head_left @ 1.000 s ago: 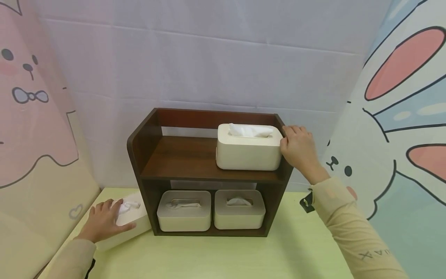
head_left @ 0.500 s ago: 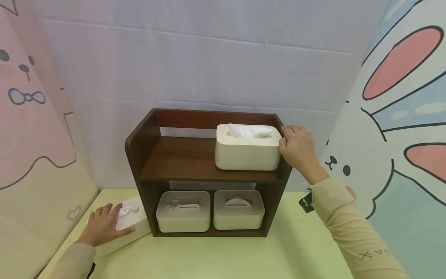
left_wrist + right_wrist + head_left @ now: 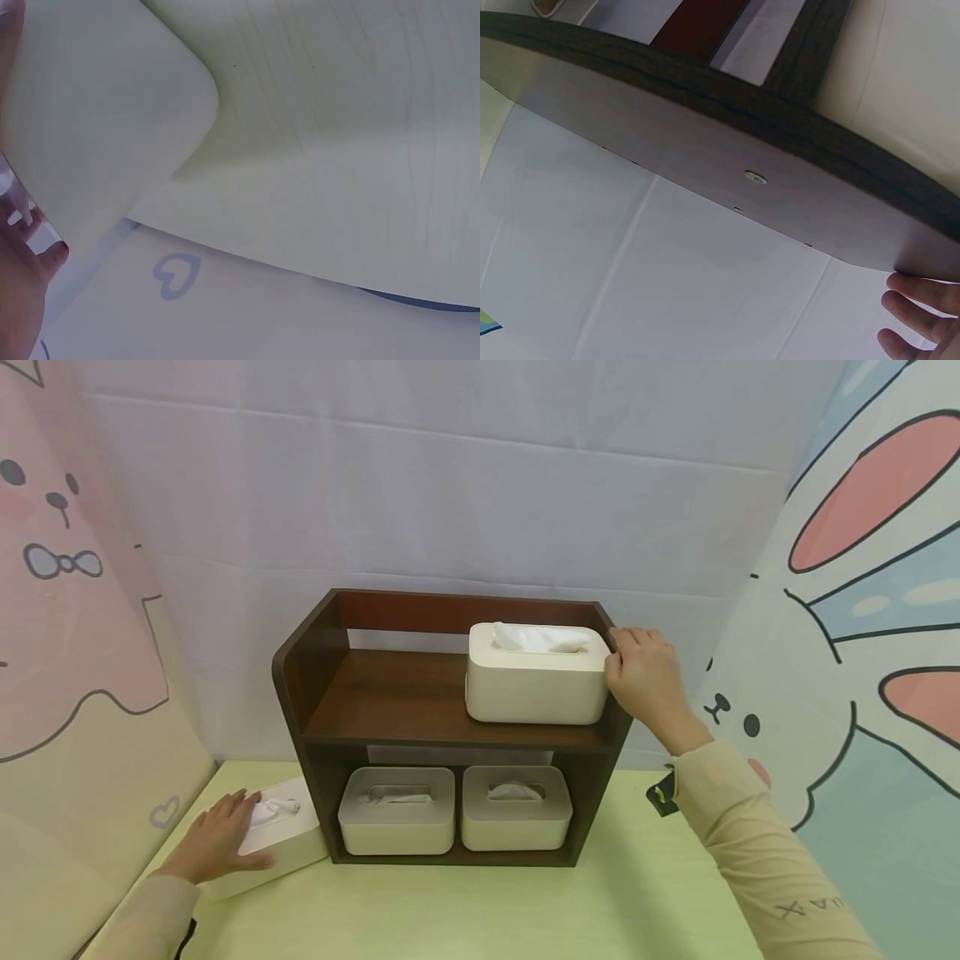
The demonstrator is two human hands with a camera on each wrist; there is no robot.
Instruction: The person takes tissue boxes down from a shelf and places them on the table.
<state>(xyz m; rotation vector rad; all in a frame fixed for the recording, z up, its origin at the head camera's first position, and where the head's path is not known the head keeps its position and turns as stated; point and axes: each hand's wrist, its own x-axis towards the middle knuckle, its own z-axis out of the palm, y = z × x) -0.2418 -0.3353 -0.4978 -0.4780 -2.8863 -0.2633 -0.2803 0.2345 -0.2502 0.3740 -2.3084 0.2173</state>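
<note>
A dark brown two-tier shelf (image 3: 397, 697) stands on the table. My left hand (image 3: 217, 843) holds a cream tissue box (image 3: 288, 843) that lies at a slant on the table, its far end against the shelf's left side. The left wrist view has the fingers and thumb at opposite sides of that box (image 3: 112, 105). At the shelf's upper right my right hand (image 3: 648, 681) grips the side panel; its fingertips (image 3: 900, 283) are at the panel's edge in the right wrist view. A tissue box (image 3: 536, 693) sits on the top tier, close beside that hand.
Below, two more tissue boxes, one left (image 3: 397, 835) and one right (image 3: 516, 831), stand side by side on the lower tier. The pale green table (image 3: 420, 914) runs in front of the shelf. A white cloth (image 3: 450, 485) hangs behind, with cartoon-printed panels at both sides.
My left thumb has slid slightly left along the front of the slanted tissue box. My right hand and the shelf stay in place; the head view shifts only a little.
</note>
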